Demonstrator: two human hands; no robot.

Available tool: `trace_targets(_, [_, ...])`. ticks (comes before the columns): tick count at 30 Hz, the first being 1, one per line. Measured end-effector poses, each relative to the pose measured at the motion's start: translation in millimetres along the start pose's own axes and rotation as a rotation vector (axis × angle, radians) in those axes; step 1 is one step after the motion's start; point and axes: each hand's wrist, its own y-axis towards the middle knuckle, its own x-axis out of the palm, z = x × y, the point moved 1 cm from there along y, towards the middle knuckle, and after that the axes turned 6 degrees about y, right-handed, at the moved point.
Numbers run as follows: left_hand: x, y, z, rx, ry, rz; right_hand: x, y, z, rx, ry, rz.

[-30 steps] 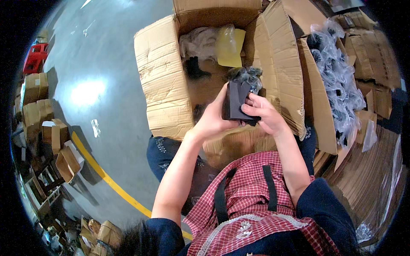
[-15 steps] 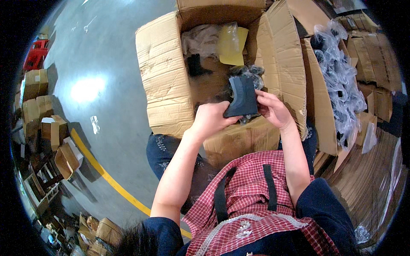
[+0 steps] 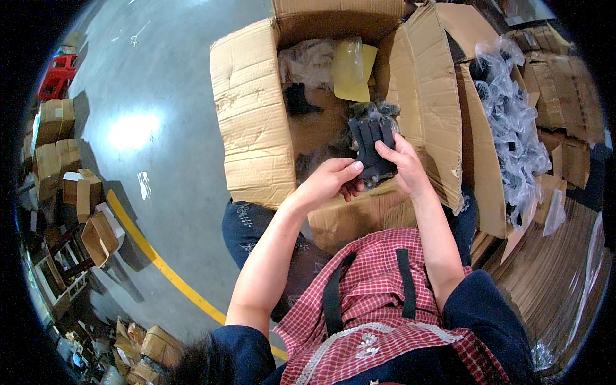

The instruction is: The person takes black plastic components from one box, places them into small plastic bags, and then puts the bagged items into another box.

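Head view: the black part (image 3: 373, 151) is held over the near side of the carton (image 3: 250, 115), ridged face up; whether it is one piece or several pressed together cannot be told. It is gripped at its right edge by the right hand (image 3: 407, 168), the thumb laid on top and the fingers mostly hidden behind. Its lower left corner is met by the left hand (image 3: 328, 183), whose thumb is bent in and fingers curled below; whether a real grip is made there cannot be told. For good handling, the part is probably best supported evenly from both sides, with light thumb pressure, so that the ridges are neither bent nor spread. Just beyond it a bagged item (image 3: 385, 109) is partly covered, and its loose plastic could be snagged. Deeper in the carton, a dark piece (image 3: 298, 99), a crumpled bag (image 3: 311, 64) and a yellow sheet (image 3: 359, 74) are seen. Room to the right is limited by the raised flap (image 3: 427, 102), beyond which a second carton (image 3: 484, 167) is filled with bagged goods (image 3: 507, 128)
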Motion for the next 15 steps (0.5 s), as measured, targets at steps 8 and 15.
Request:
trace_targets(8, [-0.4, -0.4, 5.9, 0.002, -0.182, 0.013, -1.3, -2.0, -7.9, 0.043, -0.029, -0.016])
trace_targets(15, [2.1, 2.2, 6.7, 0.011, -0.177, -0.031, 3.4, -1.6, -9.3, -0.004, -0.076, -0.050])
